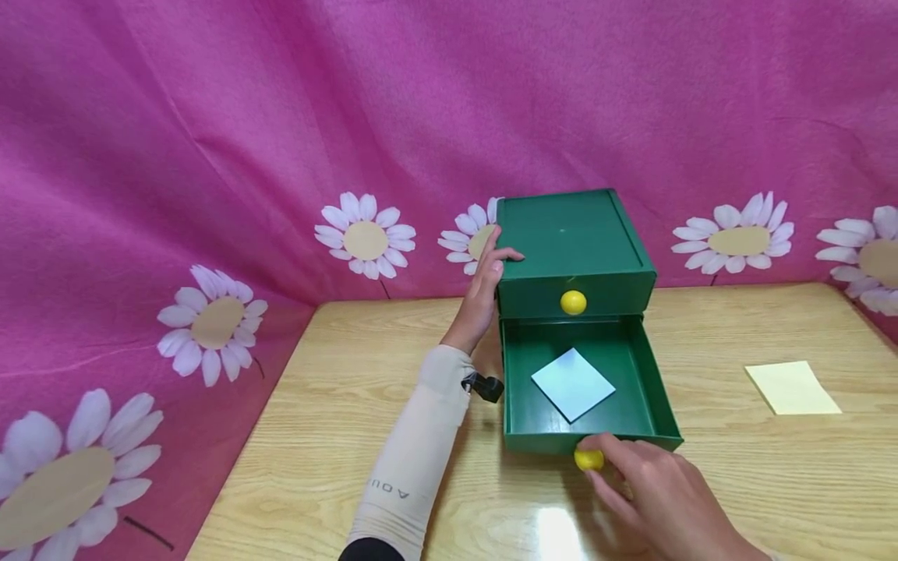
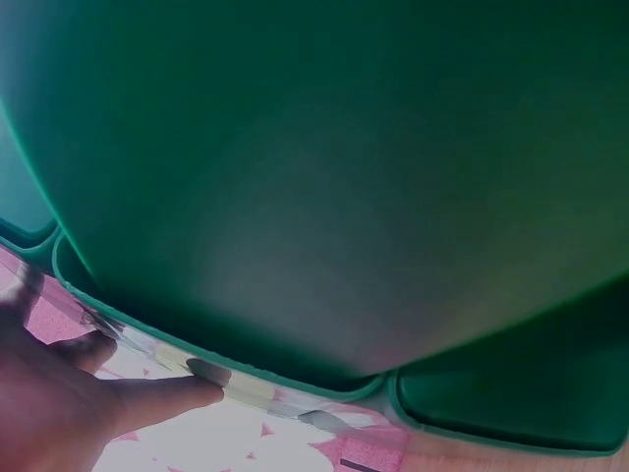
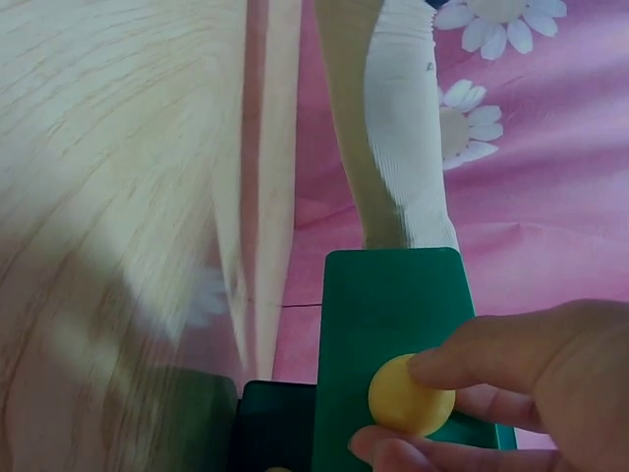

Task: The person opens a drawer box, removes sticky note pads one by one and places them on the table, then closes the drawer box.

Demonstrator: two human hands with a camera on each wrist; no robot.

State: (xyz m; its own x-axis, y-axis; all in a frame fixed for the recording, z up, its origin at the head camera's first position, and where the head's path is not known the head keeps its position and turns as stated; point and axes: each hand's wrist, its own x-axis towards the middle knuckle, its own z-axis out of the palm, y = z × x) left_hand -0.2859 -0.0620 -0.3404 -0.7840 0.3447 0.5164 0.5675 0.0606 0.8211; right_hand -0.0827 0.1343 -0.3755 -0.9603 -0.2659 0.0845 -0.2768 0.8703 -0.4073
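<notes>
A green two-drawer cabinet [image 1: 561, 234] stands on the table with its lower drawer [image 1: 631, 393] pulled out and its upper drawer closed. Inside the lower drawer lies a pale blue square pad of paper [image 1: 574, 384], turned cornerwise. My right hand [image 1: 666, 491] pinches the yellow knob [image 1: 588, 460] of that drawer between thumb and fingers; the right wrist view shows the same grip on the knob [image 3: 408, 395]. Against the cabinet's left side rests my left hand [image 1: 480, 300], fingers extended, with one fingertip over the top edge. The left wrist view shows this hand [image 2: 59, 398] beside the green plastic.
On the wooden table [image 1: 337, 405], right of the cabinet, lies a pale yellow square pad of paper [image 1: 793, 388]. The upper drawer carries another yellow knob [image 1: 573, 302]. A pink cloth [image 1: 435, 93] with printed daisies hangs behind and to the left.
</notes>
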